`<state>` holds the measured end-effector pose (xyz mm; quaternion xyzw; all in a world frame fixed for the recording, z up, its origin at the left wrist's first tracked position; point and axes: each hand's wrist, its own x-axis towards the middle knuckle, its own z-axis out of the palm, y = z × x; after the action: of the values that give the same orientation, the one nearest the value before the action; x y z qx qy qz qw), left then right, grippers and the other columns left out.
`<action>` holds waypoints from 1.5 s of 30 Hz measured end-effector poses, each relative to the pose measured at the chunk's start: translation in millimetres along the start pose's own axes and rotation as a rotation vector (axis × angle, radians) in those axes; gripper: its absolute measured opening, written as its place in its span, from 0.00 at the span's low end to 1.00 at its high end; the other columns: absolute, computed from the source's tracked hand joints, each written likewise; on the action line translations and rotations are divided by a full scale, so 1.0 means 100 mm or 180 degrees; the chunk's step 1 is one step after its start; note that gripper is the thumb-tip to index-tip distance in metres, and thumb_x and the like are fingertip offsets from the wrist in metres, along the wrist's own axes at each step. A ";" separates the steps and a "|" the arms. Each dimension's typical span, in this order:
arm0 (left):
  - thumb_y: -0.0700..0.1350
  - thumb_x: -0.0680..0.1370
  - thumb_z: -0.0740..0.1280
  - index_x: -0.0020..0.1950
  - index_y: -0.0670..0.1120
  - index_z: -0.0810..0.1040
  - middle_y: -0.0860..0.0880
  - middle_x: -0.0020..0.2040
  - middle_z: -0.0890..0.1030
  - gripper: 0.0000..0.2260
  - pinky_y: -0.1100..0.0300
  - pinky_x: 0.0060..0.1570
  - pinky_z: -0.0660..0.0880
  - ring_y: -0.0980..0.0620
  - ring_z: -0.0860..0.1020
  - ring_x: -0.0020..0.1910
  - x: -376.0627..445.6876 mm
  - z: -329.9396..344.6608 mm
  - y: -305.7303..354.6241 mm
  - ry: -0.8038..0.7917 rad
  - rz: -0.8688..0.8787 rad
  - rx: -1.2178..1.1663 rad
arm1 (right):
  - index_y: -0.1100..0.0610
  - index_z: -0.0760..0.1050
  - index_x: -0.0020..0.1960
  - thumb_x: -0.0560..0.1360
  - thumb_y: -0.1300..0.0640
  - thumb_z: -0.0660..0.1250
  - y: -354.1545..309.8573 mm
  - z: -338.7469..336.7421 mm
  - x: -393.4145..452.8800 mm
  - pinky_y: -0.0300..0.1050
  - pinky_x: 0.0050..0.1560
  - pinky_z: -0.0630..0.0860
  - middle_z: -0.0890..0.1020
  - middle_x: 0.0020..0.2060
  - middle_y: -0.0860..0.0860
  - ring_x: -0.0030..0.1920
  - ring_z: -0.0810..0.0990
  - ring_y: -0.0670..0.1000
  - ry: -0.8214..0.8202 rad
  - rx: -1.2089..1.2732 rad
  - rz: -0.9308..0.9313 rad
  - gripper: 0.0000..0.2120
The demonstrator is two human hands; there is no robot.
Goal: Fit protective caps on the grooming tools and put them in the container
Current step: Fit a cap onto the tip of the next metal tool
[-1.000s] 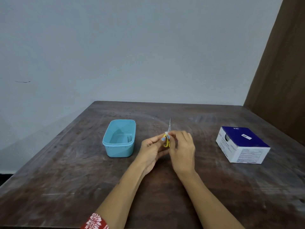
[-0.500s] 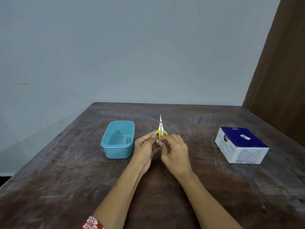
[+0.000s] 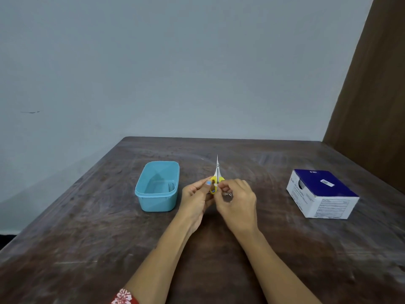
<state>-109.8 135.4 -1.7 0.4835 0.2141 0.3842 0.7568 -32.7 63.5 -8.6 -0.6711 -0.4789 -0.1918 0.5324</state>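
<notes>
Small yellow-handled scissors [image 3: 217, 172] stand with their bare steel blades pointing away from me, over the middle of the table. My left hand [image 3: 197, 199] grips the yellow handles from the left. My right hand [image 3: 237, 201] pinches a small pale cap [image 3: 217, 185] right at the handles; most of that piece is hidden by my fingers. A light blue plastic container [image 3: 156, 187] sits just left of my left hand, with something small and pale lying against its near inner wall.
A blue and white cardboard box [image 3: 322, 193] lies on the right of the dark wooden table [image 3: 87, 238]. A grey wall stands behind the table and a brown wooden panel rises at the far right.
The scissors tilted from leaning right to pointing straight away, and both hands shifted slightly left, closer to the container. Both hands kept their hold.
</notes>
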 end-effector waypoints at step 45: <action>0.35 0.77 0.63 0.45 0.45 0.83 0.46 0.41 0.86 0.10 0.64 0.35 0.79 0.53 0.84 0.39 0.00 0.01 -0.02 0.0215 0.0158 -0.0143 | 0.60 0.79 0.39 0.65 0.67 0.73 0.01 0.00 0.00 0.47 0.36 0.75 0.79 0.33 0.52 0.36 0.76 0.52 -0.0155 -0.0067 -0.0086 0.05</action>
<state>-109.1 134.3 -2.8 0.4583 0.2189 0.4237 0.7500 -31.8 63.7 -9.6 -0.6746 -0.4987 -0.1876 0.5108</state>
